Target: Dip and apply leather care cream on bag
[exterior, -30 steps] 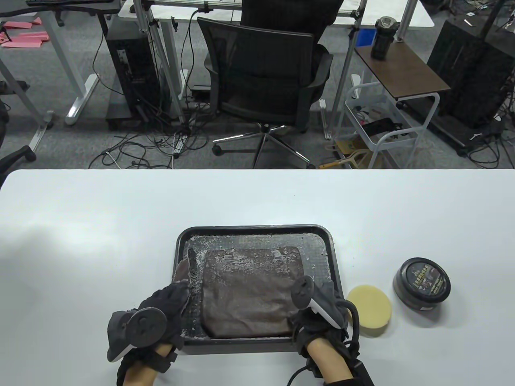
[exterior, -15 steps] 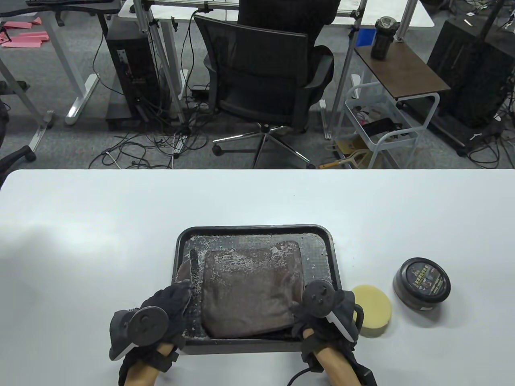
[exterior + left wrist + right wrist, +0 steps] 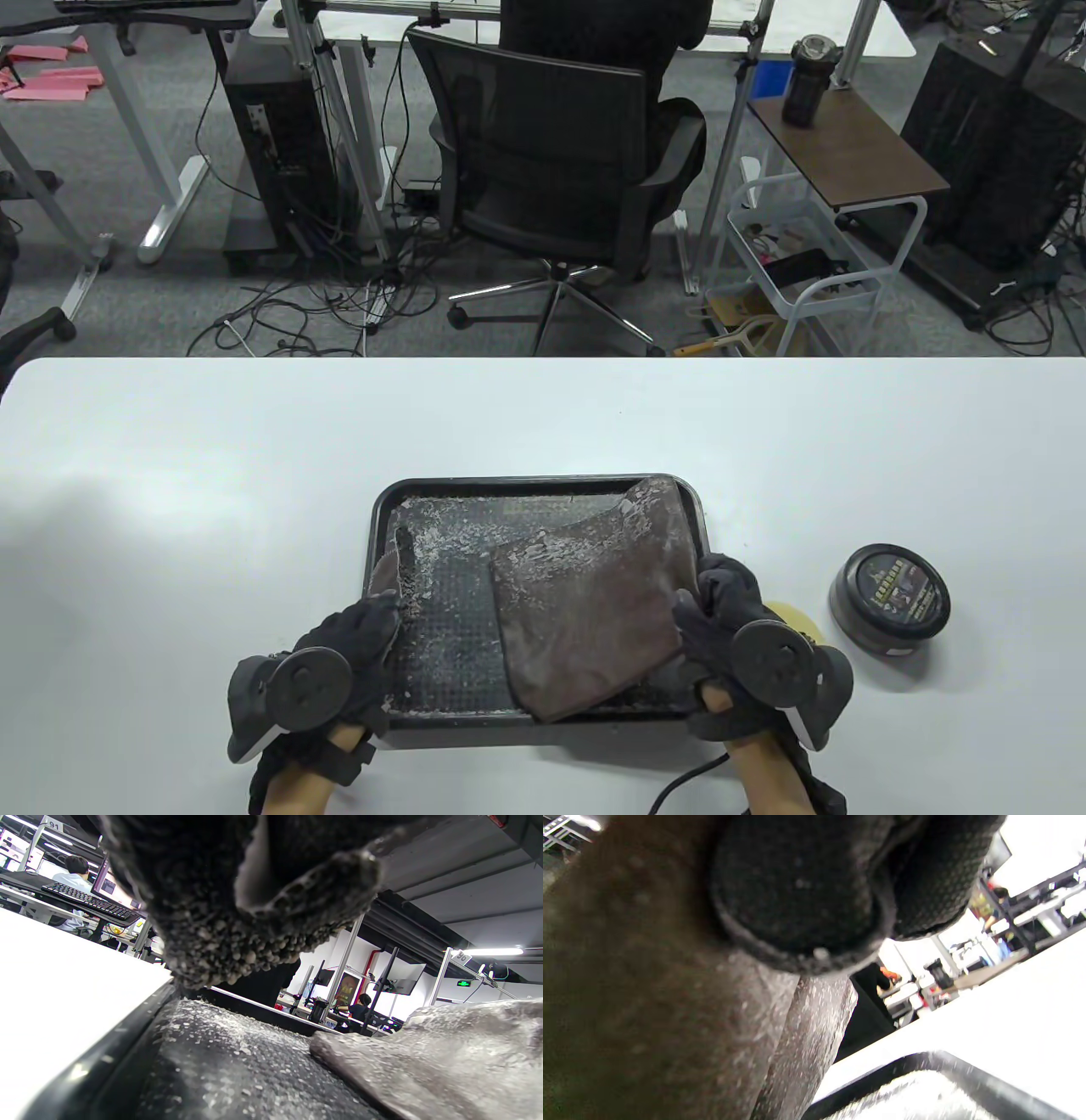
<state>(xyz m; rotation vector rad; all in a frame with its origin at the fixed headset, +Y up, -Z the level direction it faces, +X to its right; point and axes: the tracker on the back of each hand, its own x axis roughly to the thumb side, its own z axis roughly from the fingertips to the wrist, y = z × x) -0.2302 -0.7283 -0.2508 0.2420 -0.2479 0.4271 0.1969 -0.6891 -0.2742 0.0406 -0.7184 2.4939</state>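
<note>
A brown leather bag (image 3: 585,620), speckled with white cream flakes, lies in a black tray (image 3: 526,484). My right hand (image 3: 700,603) grips the bag's right edge and holds that side lifted and tilted; in the right wrist view the fingers (image 3: 797,887) pinch the leather (image 3: 649,1018). My left hand (image 3: 377,615) rests with straight fingers on the tray's left rim, beside the bag's strap (image 3: 386,577). A dark round cream tin (image 3: 891,601) stands closed to the right. The yellow sponge (image 3: 795,613) is mostly hidden behind my right hand.
The tray floor (image 3: 237,1077) is covered in white flakes. The white table (image 3: 212,509) stretches wide on both sides. Beyond its far edge are an office chair (image 3: 560,161) and a small cart (image 3: 806,272).
My right hand moved right and forward, took hold of the bag's right edge and lifted it, so the bag now tilts up and sits further right. The left hand stayed put.
</note>
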